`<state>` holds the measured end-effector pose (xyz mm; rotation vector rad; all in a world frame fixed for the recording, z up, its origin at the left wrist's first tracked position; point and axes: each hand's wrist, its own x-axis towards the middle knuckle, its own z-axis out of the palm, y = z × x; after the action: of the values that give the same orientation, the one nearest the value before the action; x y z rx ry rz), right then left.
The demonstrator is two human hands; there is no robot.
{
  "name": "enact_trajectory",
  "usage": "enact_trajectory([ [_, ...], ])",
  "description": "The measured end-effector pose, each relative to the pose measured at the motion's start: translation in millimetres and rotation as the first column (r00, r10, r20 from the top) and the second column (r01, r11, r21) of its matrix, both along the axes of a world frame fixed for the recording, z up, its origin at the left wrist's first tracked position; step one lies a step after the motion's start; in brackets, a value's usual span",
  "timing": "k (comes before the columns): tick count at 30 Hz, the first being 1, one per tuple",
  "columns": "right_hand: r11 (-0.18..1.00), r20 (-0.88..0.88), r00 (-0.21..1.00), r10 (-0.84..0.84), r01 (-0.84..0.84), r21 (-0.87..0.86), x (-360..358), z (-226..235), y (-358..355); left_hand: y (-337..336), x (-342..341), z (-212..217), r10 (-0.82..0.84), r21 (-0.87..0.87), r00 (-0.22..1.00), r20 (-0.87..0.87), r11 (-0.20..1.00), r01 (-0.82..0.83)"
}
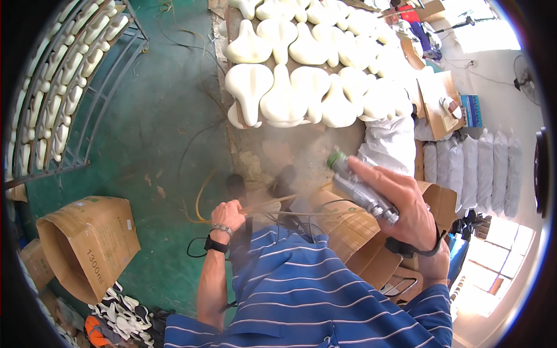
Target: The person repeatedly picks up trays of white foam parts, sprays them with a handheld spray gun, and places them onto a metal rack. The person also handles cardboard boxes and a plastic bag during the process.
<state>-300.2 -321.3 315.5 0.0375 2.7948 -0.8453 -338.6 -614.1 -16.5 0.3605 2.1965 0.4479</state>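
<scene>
My right hand [409, 203] is wrapped around a grey metal spray gun [362, 193] with a green end, tilted up toward the left. A pale haze hangs about the gun's green end. Lower and to the left, my left hand [228, 215] is closed on a thin yellowish hose [272, 205]. The hose stretches across in front of my body toward the right and also loops out past the left hand. Beyond both hands, rows of cream-white bicycle saddle pads [249, 93] lie side by side, apart from either hand.
A rack [98, 124] of similar pads stands at the far left. An open cardboard box [87, 238] sits on the green floor [156, 214] at left; other boxes [348, 223] are close at right. White wrapped bundles [470, 168] line the right wall. Thin cables trail over the floor.
</scene>
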Motion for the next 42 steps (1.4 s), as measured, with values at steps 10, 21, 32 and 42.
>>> enact_trajectory([
  [10,0.994,0.049,0.993,0.104,-0.102,-0.051,16,-1,77,63,17,13,0.047,-0.081,0.999,0.014,0.996,-0.046],
  [21,0.988,-0.095,0.995,-0.035,0.02,-0.154,55,-3,215,180,88,-19,0.117,-0.098,0.992,-0.046,0.988,-0.121],
  [32,0.983,-0.094,0.99,0.11,-0.122,-0.138,75,-5,273,246,114,7,0.086,-0.147,0.992,0.09,0.986,-0.072],
  [42,0.99,-0.057,0.997,0.049,-0.056,-0.13,91,10,236,231,129,0,0.074,-0.063,0.997,-0.005,0.995,-0.074],
])
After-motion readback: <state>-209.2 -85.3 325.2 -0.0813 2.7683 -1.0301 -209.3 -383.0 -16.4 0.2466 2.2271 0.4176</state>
